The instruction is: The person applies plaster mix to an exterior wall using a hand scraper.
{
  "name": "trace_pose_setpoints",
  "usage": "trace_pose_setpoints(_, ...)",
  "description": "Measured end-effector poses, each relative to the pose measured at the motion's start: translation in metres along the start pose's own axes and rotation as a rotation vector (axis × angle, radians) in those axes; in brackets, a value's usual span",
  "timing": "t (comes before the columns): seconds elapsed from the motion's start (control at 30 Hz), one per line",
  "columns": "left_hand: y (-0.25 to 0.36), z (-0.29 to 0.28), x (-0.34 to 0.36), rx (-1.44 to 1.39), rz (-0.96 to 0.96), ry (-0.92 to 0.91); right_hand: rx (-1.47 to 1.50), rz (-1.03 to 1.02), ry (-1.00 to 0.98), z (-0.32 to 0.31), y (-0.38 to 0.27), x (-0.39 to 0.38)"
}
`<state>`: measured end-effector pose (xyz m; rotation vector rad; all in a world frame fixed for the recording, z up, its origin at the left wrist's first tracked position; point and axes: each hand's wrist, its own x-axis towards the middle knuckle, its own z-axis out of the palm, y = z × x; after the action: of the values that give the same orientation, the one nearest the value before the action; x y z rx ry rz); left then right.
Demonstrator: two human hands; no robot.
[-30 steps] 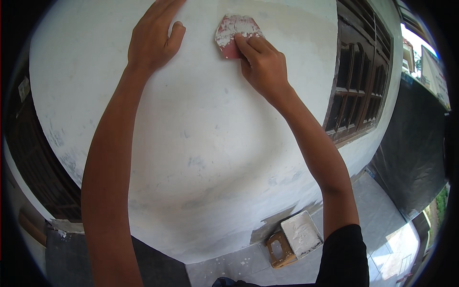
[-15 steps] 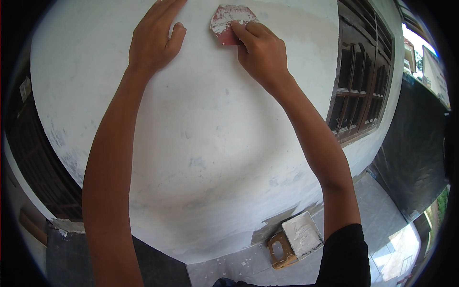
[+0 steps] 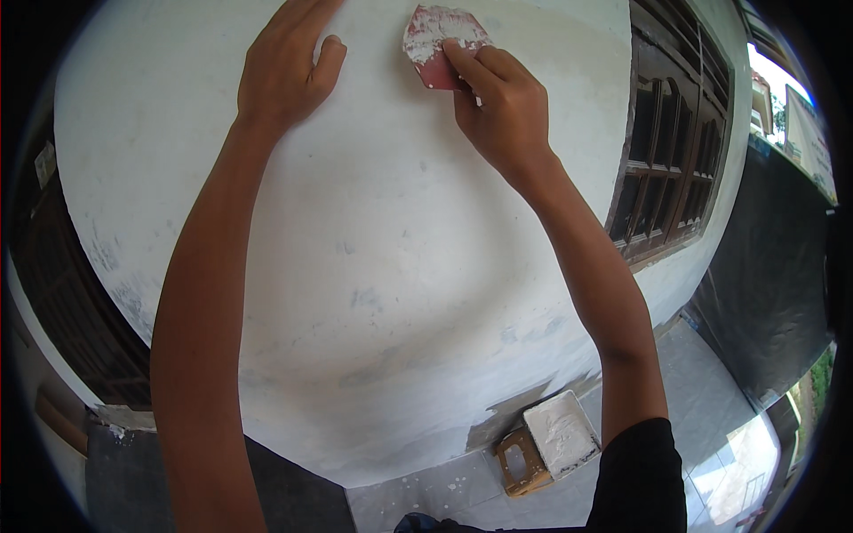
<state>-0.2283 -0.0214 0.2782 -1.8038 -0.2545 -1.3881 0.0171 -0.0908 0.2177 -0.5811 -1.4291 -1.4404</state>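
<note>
Nearest the camera, at the lower edge, a black sleeve (image 3: 641,475) covers the right upper arm, and both bare forearms rise from there toward the wall. Below them lies a grey tiled floor (image 3: 711,400), where a small wooden stool (image 3: 520,462) stands just beside a white tray (image 3: 560,433) crusted with pale plaster, both close to the foot of the wall. A black sheet (image 3: 769,284) hangs at the right, beyond the tiles.

The white plastered wall (image 3: 373,266) fills the middle, smooth but mottled with faint grey patches and a darker bare strip near its base. A dark wooden window frame (image 3: 666,151) with many small panes is set into it at the right; another dark frame (image 3: 62,311) shows at the left edge.

Farthest up, the left hand (image 3: 284,75) lies flat on the wall, fingers together, holding nothing. The right hand (image 3: 498,107) grips a red scraper (image 3: 440,40) smeared with white plaster, its blade pressed against the wall near the top edge.

Compared with a second ago, the scraper and right hand sit slightly higher on the wall; the left hand is unmoved.
</note>
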Motion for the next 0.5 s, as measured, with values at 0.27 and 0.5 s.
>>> trace_pose_setpoints(0.27, -0.002, 0.003, -0.002, -0.016, 0.003, 0.011, -0.018, 0.012, -0.081, 0.011, -0.003, -0.032)
trace_pose_setpoints(0.5, -0.001, -0.001, 0.001, -0.006, 0.011, -0.003, 0.11, 0.054, -0.014, -0.01, -0.027, -0.026)
